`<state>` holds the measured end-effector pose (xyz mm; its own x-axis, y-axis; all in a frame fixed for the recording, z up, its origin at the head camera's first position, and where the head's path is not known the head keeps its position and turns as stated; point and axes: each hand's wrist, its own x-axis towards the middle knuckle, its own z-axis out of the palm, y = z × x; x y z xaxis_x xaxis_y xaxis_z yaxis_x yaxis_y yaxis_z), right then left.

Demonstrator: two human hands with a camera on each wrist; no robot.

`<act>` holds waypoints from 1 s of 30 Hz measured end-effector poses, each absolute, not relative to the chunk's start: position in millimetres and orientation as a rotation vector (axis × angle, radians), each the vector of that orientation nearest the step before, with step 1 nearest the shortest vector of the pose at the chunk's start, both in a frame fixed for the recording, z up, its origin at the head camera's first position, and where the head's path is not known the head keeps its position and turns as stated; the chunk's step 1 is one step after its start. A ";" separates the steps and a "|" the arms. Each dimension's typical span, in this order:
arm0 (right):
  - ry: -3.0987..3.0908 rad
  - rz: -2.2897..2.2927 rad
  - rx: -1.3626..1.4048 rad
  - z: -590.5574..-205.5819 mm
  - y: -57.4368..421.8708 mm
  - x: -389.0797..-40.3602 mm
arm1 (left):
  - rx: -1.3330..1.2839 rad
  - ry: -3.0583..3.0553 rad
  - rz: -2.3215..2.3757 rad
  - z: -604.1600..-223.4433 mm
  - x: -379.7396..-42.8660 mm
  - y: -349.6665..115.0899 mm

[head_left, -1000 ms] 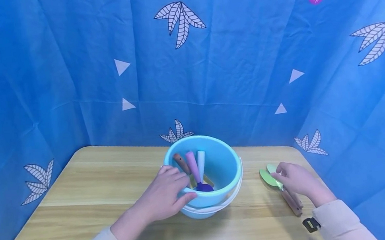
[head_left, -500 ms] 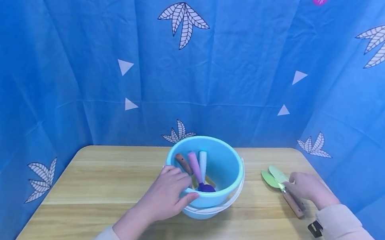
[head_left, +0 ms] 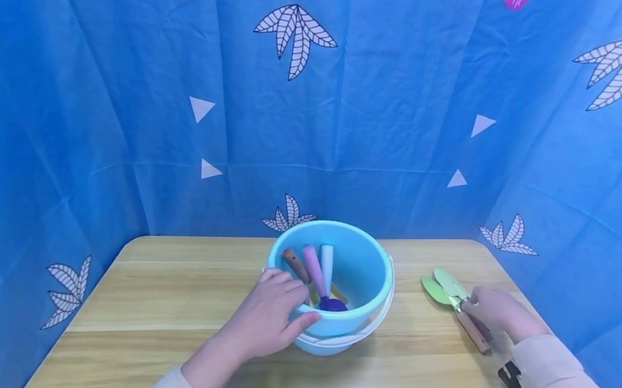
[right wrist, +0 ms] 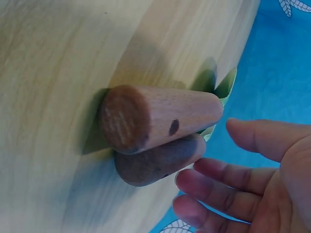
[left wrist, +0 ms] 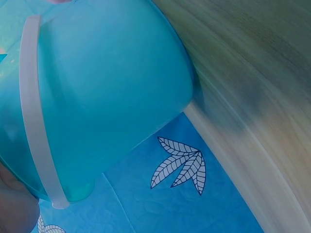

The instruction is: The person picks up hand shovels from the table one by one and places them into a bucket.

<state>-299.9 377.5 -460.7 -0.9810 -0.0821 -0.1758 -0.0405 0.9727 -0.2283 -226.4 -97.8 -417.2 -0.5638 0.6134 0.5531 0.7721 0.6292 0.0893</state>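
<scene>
My left hand (head_left: 267, 312) grips the near left rim of a light blue bucket (head_left: 368, 306), thumb outside and fingers over the edge. Inside the bucket lean tools with a brown handle (head_left: 295, 266), a purple handle (head_left: 313, 268) and a pale blue handle (head_left: 328, 266). At the right, two small hand trowels lie overlapping; the left one has a bright green blade (head_left: 435, 291), the other a paler green blade (head_left: 449, 282). My right hand (head_left: 499, 312) is beside them. In the right wrist view its thumb and fingers are spread around the lower wooden handle (right wrist: 163, 161), not closed on it.
The bucket's white carrying handle (left wrist: 34, 107) hangs down along its outside. A wooden table (head_left: 182, 287) bears everything. Blue patterned cloth (head_left: 390, 80) rises behind the table and along both sides.
My right hand has moved from over the green blades back toward the wooden handles. The left hand keeps its hold on the bucket rim, and the head view has shifted slightly.
</scene>
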 end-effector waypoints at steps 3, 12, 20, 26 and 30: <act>2.929 -0.339 -0.089 -461.8 377.0 -299.4 | -1.088 -2.374 -0.448 -417.0 -226.2 -98.3; 2.879 -0.331 -0.040 -468.0 379.2 -298.0 | -1.098 -2.355 -0.453 -417.0 -226.9 -97.9; 2.873 -0.374 -0.032 -473.1 378.7 -294.7 | -1.091 -2.368 -0.444 -417.9 -225.1 -98.9; 2.872 -0.376 -0.044 -476.0 380.9 -293.7 | -1.094 -2.360 -0.448 -418.1 -226.1 -99.4; 2.872 -0.356 -0.054 -476.3 381.7 -293.6 | -1.100 -2.353 -0.447 -417.9 -226.5 -99.8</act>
<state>-293.6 381.7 -476.3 -0.9688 -0.0669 -0.2386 -0.0066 0.9695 -0.2451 -226.5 -99.8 -417.9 -0.5481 0.6164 0.5654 0.7808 0.6194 0.0815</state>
